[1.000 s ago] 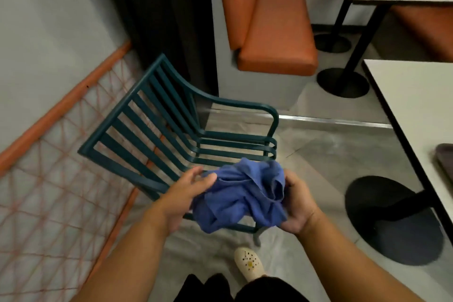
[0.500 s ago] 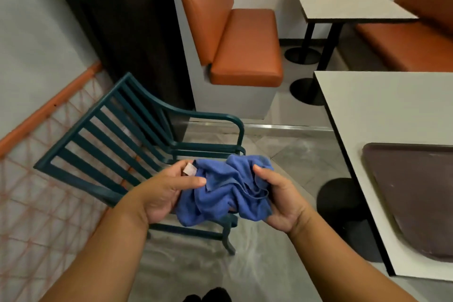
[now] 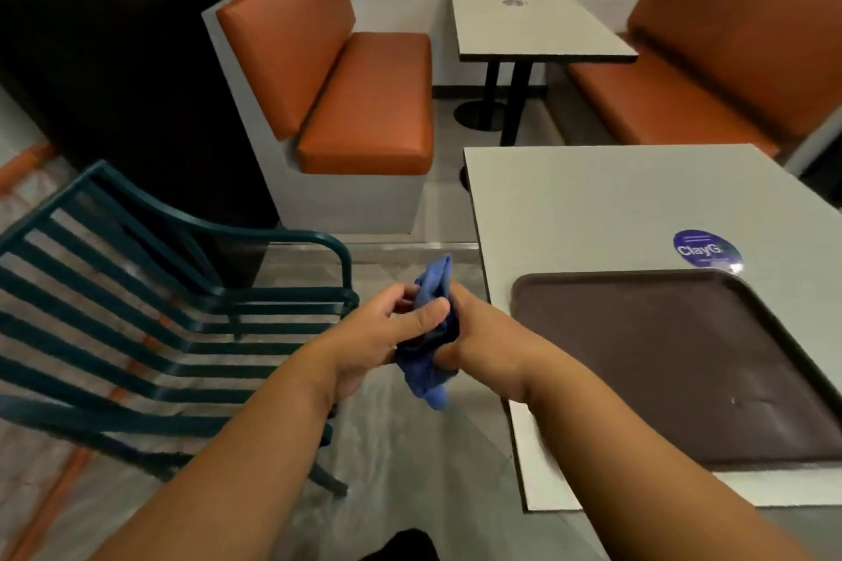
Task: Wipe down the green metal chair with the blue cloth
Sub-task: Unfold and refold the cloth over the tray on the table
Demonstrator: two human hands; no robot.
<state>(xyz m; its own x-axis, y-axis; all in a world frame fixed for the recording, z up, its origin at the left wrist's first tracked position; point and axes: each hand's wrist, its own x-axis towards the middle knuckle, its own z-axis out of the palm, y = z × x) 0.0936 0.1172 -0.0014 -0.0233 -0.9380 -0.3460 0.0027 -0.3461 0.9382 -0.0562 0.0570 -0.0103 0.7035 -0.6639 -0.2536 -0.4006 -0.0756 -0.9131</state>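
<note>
Both hands — left hand, right hand — clutch bunched blue cloth together, just right of green chair, not touching it.

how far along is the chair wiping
Not visibly started. In hand: both the left hand and right hand grip the bunched blue cloth in the air, clear of the green chair. Left: the wiping itself; nothing shows any part wiped.

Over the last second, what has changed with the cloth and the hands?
Both hands, left hand and right hand, squeezed the blue cloth from a loose bundle into a tight wad between them. Both keep gripping it; it has not touched the green chair.
</note>
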